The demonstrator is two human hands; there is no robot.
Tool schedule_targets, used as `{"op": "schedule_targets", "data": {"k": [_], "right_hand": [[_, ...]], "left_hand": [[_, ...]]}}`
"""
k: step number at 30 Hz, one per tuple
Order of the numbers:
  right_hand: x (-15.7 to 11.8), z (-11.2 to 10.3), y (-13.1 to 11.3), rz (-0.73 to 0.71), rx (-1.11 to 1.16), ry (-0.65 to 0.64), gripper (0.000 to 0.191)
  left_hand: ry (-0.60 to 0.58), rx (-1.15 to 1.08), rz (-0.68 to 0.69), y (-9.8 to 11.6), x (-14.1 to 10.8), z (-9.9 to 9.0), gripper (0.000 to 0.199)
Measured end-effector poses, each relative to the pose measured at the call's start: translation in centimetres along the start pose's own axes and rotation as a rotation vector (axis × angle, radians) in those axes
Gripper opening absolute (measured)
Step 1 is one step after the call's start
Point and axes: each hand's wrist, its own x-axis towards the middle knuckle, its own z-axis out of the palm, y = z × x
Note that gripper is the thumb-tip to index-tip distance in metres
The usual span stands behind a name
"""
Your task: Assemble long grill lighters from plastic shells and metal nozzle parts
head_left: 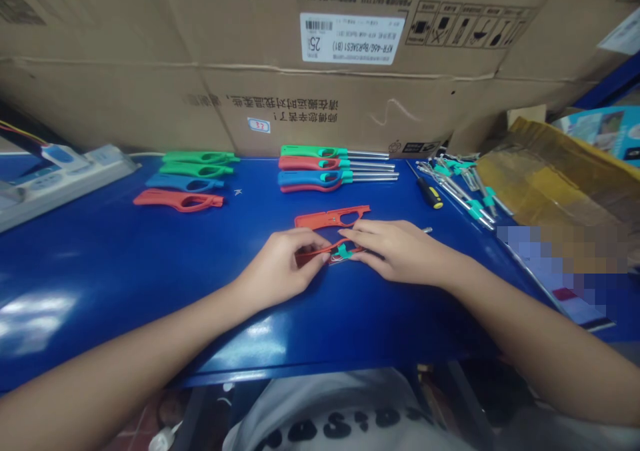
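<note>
Near the middle of the blue table, my left hand (287, 264) pinches the left part of a red lighter shell (305, 257). My right hand (400, 249) has its fingers closed on the right part of the same shell, at a teal trigger piece (343, 251) that sits inside it. Just beyond my fingers lies another red half shell (320, 219), its inner side up. A metal tip (427, 230) shows past the back of my right hand.
Green, blue and red handles (180, 200) lie at the left, beside a white power strip (65, 181). Lighters with metal tubes (315, 178) lie at the back. A screwdriver (430, 192), metal tubes with teal parts (470, 201) and a taped package (565, 184) are rightward. Cardboard (200, 104) stands behind.
</note>
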Motion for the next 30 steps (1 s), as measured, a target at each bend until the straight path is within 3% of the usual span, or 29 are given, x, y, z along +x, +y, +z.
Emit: {"op": "schedule_targets", "data": {"k": [18, 30], "right_hand": [[0.2, 0.5, -0.4, -0.059, -0.013, 0.069, 0.034], [-0.3, -0.7, 1.8, 0.030, 0.011, 0.177, 0.040]], "left_hand": [[0.007, 0.014, 0.002, -0.5, 0.0, 0.5, 0.015], [0.005, 0.156, 0.046, -0.6, 0.1, -0.4, 0.017]]}}
